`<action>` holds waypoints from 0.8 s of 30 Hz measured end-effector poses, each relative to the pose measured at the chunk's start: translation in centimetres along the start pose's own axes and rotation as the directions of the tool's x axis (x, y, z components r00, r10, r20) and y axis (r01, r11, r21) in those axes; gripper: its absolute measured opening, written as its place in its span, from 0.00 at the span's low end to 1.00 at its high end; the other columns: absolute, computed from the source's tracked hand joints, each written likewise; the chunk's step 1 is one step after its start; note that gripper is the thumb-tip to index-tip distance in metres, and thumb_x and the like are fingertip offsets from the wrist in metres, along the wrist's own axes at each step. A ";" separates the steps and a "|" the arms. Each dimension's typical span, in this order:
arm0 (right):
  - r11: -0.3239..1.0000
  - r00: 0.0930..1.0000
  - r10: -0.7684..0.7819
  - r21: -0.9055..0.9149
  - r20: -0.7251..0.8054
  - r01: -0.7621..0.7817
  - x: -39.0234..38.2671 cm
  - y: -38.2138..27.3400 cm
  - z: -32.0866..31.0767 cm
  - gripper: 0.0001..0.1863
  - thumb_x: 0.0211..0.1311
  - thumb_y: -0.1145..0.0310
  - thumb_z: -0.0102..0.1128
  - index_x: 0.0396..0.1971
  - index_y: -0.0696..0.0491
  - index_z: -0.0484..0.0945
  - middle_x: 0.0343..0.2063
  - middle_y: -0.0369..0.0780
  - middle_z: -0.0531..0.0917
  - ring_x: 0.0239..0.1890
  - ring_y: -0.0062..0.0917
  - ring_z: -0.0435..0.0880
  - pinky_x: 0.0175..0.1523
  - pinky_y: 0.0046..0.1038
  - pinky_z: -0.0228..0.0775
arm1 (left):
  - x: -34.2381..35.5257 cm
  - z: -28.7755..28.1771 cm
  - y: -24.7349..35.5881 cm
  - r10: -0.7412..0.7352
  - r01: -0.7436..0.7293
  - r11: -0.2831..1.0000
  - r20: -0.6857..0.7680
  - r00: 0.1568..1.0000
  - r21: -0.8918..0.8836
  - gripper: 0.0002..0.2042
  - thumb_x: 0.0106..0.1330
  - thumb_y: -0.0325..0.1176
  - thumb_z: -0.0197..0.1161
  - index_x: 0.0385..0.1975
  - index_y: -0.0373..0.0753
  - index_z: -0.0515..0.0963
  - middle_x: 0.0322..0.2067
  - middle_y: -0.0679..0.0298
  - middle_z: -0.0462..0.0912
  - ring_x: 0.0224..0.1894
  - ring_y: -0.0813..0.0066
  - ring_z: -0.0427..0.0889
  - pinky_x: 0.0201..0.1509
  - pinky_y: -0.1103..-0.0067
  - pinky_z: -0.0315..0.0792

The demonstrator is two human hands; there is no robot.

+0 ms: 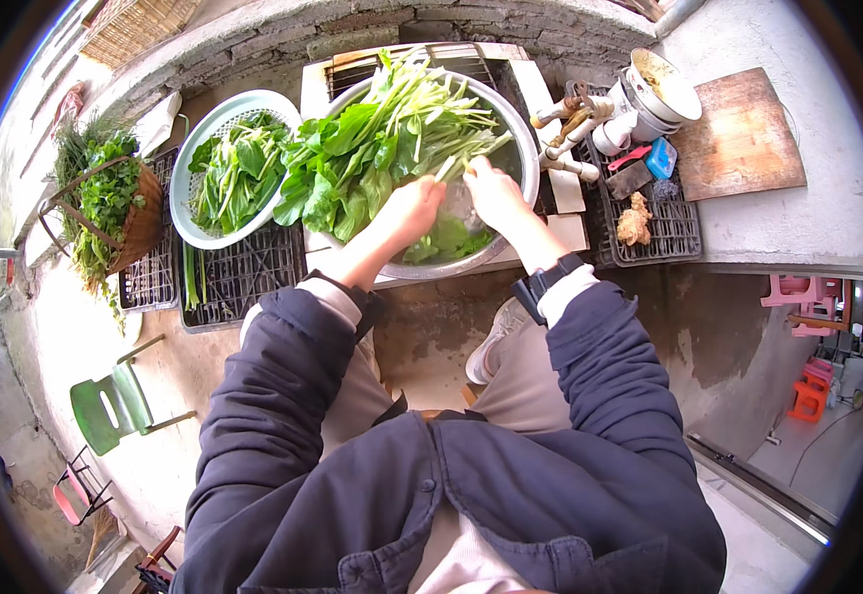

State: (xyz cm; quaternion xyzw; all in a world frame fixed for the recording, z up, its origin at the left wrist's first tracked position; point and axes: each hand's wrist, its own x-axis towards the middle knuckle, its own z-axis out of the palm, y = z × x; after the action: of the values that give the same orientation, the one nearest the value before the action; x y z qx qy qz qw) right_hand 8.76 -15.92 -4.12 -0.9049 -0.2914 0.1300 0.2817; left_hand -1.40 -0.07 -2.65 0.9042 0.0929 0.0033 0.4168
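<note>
Head cam, only view I've got rn: I'm working both hands over the big metal basin (527,148), just past the person's knees. The greens (367,148) are heaped in it, leafy part mostly to the left and hanging over the rim that side, pale stems toward the right. L hand (413,210) and R hand (496,195) are close together at the stem ends, not touching afaict. Fingers on both look pinched onto stems, tho the L fingertips are partly hidden, so exact grip is a bit of a guess. Loose leaves (441,244) lie in the near side of the basin, prob in water.

Colander (181,193), pale green, is just left of the basin, w/ a smaller batch (238,173) of greens in it. Black crate (253,277) sits nearer the person, partly under it.

Step in hand, imo: picking thru the bunch and snapping or trimming stems, w/ a rinse maybe mixed in. Can't tell which from one still. Most of the pile is in the basin, so def looks mid-job.

Next move, I'd say, calls for a firm pinch w/ one hand and a short twist or pull w/ the other, kept low over the basin so bits don't go overboard. Also watch that left overhang, could slide off.
</note>
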 end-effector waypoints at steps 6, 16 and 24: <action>0.986 0.981 -0.051 -0.145 0.185 0.079 1.6 1.9 3.4 0.14 0.62 0.71 0.45 0.45 0.57 0.75 0.37 0.53 0.82 0.43 0.48 0.81 0.49 0.42 0.73 | 1.8 2.2 -2.4 -0.336 0.298 0.942 0.380 0.862 0.157 0.13 0.68 0.36 0.54 0.43 0.31 0.75 0.24 0.48 0.80 0.18 0.55 0.80 0.25 0.66 0.74; 0.719 0.965 0.137 0.648 0.224 -0.253 1.0 -3.7 -8.2 0.12 0.69 0.62 0.53 0.43 0.53 0.78 0.32 0.34 0.82 0.34 0.17 0.80 0.38 0.20 0.73 | 2.4 -4.3 2.7 -0.124 0.146 0.925 0.083 0.989 -0.351 0.09 0.67 0.31 0.57 0.41 0.34 0.81 0.25 0.67 0.82 0.28 0.83 0.78 0.36 0.84 0.72; 0.620 0.996 0.072 0.781 0.043 -0.078 0.1 -5.4 -9.1 0.11 0.69 0.69 0.53 0.45 0.58 0.77 0.37 0.37 0.81 0.37 0.18 0.81 0.41 0.19 0.76 | 2.0 -4.6 4.6 -0.053 0.075 0.833 0.056 0.997 -0.549 0.12 0.61 0.37 0.67 0.39 0.36 0.83 0.27 0.67 0.84 0.28 0.85 0.76 0.35 0.83 0.70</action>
State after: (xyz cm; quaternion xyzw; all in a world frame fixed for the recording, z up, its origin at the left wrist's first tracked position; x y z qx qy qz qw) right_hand 10.03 -16.21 6.38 -0.7037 -0.1692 0.2587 0.6397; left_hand 0.96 0.84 3.72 0.7426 0.1101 -0.0013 0.6607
